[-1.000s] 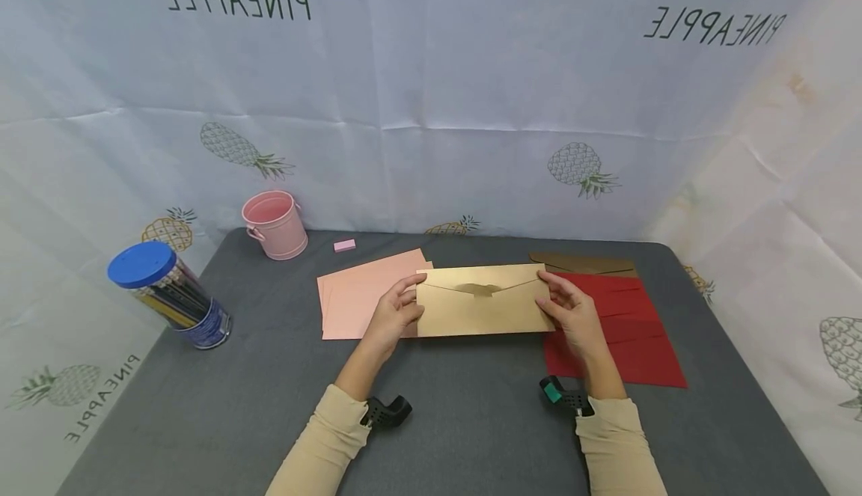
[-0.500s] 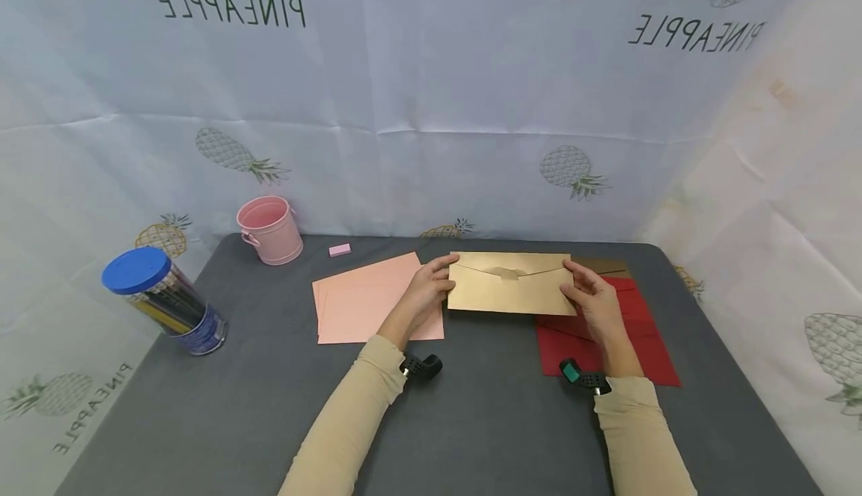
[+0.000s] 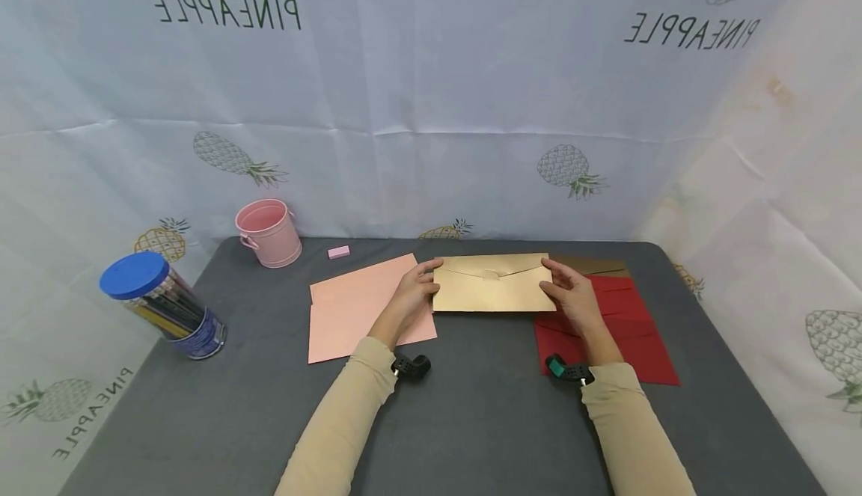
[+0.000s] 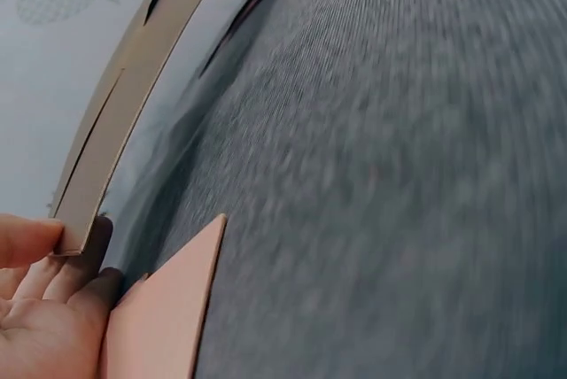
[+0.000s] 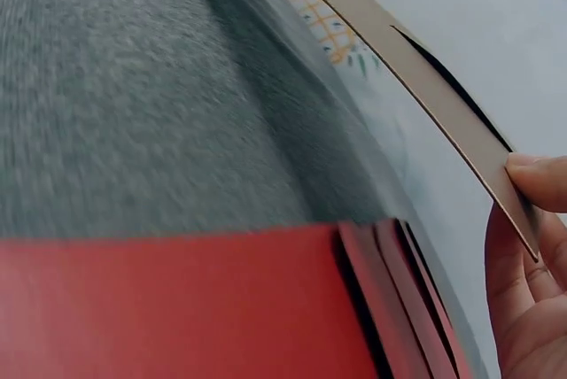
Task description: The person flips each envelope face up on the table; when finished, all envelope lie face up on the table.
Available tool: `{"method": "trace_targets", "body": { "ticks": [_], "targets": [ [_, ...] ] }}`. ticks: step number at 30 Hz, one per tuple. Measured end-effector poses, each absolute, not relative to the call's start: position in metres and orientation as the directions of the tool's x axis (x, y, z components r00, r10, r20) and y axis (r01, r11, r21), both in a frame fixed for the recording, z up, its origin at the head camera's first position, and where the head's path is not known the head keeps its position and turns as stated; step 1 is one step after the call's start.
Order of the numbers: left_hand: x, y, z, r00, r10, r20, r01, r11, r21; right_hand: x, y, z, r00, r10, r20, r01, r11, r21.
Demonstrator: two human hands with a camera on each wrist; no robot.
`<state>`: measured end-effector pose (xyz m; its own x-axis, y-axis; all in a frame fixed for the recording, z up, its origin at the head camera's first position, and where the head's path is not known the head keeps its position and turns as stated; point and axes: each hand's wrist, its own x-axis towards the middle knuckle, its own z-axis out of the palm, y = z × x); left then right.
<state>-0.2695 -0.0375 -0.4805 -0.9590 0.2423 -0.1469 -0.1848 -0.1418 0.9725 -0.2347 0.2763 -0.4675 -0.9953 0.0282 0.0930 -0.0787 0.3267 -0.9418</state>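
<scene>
A gold envelope (image 3: 493, 290) with a flap on its near face is held up over the back of the grey table. My left hand (image 3: 407, 298) pinches its left end between thumb and fingers, above some pink paper sheets (image 3: 357, 313). The right hand (image 3: 574, 298) pinches the other end, above the red envelopes (image 3: 636, 331). In the left wrist view the envelope (image 4: 133, 87) appears nearly edge-on, clear of the table. The right wrist view shows the thumb on one side of the envelope (image 5: 425, 104) and fingers behind it.
A brown envelope (image 3: 592, 265) lies partly behind the red ones. At the back left stand a pink bucket (image 3: 279, 245) and a small pink block (image 3: 339, 252). A blue-lidded clear jar of pencils (image 3: 171, 309) is at the left edge. Pineapple-print cloth (image 3: 404, 92) hangs behind the table (image 3: 485, 421).
Both hands carried the gold envelope right and away, then slightly back left. The pink sheets have shifted, their lower left corner now nearer me. The grip at both ends stays.
</scene>
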Motion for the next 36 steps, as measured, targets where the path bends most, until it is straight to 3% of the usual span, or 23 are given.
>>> {"method": "trace_targets", "body": {
  "ticks": [7, 12, 19, 26, 36],
  "targets": [
    [-0.272, -0.054, -0.479, -0.97, 0.198, -0.14, -0.153, -0.054, 0.987, -0.248, 0.258, -0.47, -0.997, 0.015, 0.082, -0.068, 0.42, -0.905],
    [-0.276, -0.059, -0.477, -0.984, 0.135, -0.119, -0.11, 0.073, 0.991, -0.259, 0.249, -0.472, -0.996, 0.002, 0.093, -0.076, 0.56, -0.825],
    [-0.282, -0.05, -0.475, -0.995, 0.012, -0.101, -0.098, 0.137, 0.986, -0.271, 0.236, -0.472, -0.99, -0.024, 0.14, -0.118, 0.685, -0.719],
    [-0.285, -0.038, -0.475, -0.992, -0.124, -0.013, -0.055, 0.337, 0.94, -0.277, 0.224, -0.471, -0.987, -0.011, 0.159, -0.115, 0.741, -0.662],
    [-0.285, -0.034, -0.473, -0.992, -0.122, 0.023, -0.034, 0.444, 0.895, -0.285, 0.215, -0.468, -0.992, -0.002, 0.125, -0.075, 0.807, -0.585]
  ]
}}
